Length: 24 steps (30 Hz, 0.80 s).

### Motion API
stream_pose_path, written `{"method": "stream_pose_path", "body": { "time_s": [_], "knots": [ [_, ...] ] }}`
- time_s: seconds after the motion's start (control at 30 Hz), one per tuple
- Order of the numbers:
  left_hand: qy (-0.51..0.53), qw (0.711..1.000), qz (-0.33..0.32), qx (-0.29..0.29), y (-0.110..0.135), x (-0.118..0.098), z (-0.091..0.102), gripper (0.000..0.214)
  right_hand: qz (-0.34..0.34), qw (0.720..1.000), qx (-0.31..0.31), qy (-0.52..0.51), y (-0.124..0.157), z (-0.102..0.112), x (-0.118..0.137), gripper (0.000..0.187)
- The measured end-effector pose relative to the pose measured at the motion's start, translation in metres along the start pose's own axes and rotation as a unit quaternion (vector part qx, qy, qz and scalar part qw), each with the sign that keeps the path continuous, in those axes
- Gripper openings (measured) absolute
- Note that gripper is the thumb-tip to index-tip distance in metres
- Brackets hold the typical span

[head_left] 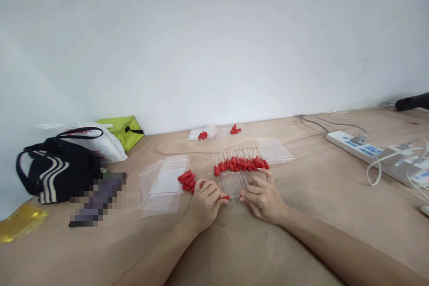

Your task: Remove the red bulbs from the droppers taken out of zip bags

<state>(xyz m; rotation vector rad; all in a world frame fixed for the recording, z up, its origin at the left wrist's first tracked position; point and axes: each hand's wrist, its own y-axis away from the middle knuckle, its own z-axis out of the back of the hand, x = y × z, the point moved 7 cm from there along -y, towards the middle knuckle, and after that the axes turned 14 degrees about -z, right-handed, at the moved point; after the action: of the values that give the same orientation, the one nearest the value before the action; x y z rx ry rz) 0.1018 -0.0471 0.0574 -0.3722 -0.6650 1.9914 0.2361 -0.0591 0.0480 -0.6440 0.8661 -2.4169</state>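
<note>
My left hand (206,203) is closed, pinching a small red rubber-like cap (226,197) between thumb and fingers. Facing it, my right hand (263,196) pinches a thin pale stick (235,196), whose end is at or very near the cap; whether it is inside I cannot tell. Beneath and between both hands lies a row of bare thin sticks (233,182). Just beyond them several red-tipped sticks (241,164) lie side by side, tips toward me. A pile of loose red caps (187,179) sits left of my left hand, partly hidden by it.
Clear zip bags (164,183) lie at left, another bag (275,149) at right. Small groups of red caps (203,135) rest on bags by the wall. A black bag (63,174) and green bag (124,132) stand left; a power strip (355,145) with cables lies right.
</note>
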Motion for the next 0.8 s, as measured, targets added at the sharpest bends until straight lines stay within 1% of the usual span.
{"method": "stream_pose_path", "body": {
  "time_s": [0.2, 0.3, 0.37, 0.43, 0.5, 0.53, 0.6, 0.67, 0.73, 0.8],
  "knots": [
    [-0.009, 1.0, -0.017, -0.008, 0.002, -0.002, -0.001, 0.027, -0.005, 1.0, -0.003, -0.02, 0.0, 0.003, -0.001, 0.017],
    [-0.004, 1.0, -0.003, -0.031, 0.007, 0.004, 0.002, 0.023, -0.024, 0.999, -0.007, -0.02, -0.001, 0.006, -0.009, 0.018],
    [-0.002, 0.997, 0.032, -0.066, 0.012, 0.016, 0.01, 0.019, -0.066, 0.997, -0.022, -0.021, -0.003, 0.008, -0.019, 0.019],
    [-0.006, 0.991, 0.082, -0.104, 0.017, 0.032, 0.022, 0.016, -0.111, 0.993, -0.039, -0.026, -0.005, 0.009, -0.027, 0.018],
    [-0.021, 0.981, 0.138, -0.131, 0.021, 0.052, 0.034, 0.018, -0.129, 0.99, -0.048, -0.035, -0.008, 0.007, -0.028, 0.016],
    [-0.034, 0.976, 0.166, -0.136, 0.023, 0.063, 0.039, 0.02, -0.13, 0.99, -0.047, -0.039, -0.01, 0.004, -0.027, 0.016],
    [-0.058, 0.966, 0.219, -0.128, 0.026, 0.083, 0.046, 0.021, -0.131, 0.99, -0.04, -0.045, -0.014, -0.001, -0.021, 0.016],
    [-0.062, 0.96, 0.255, -0.103, 0.028, 0.1, 0.047, 0.022, -0.132, 0.99, -0.031, -0.041, -0.021, -0.007, -0.013, 0.019],
    [-0.057, 0.959, 0.269, -0.073, 0.028, 0.11, 0.044, 0.024, -0.121, 0.992, -0.024, -0.026, -0.028, -0.014, -0.003, 0.023],
    [-0.064, 0.962, 0.261, -0.044, 0.025, 0.111, 0.039, 0.021, -0.098, 0.995, -0.028, -0.003, -0.035, -0.021, 0.01, 0.023]
  ]
}}
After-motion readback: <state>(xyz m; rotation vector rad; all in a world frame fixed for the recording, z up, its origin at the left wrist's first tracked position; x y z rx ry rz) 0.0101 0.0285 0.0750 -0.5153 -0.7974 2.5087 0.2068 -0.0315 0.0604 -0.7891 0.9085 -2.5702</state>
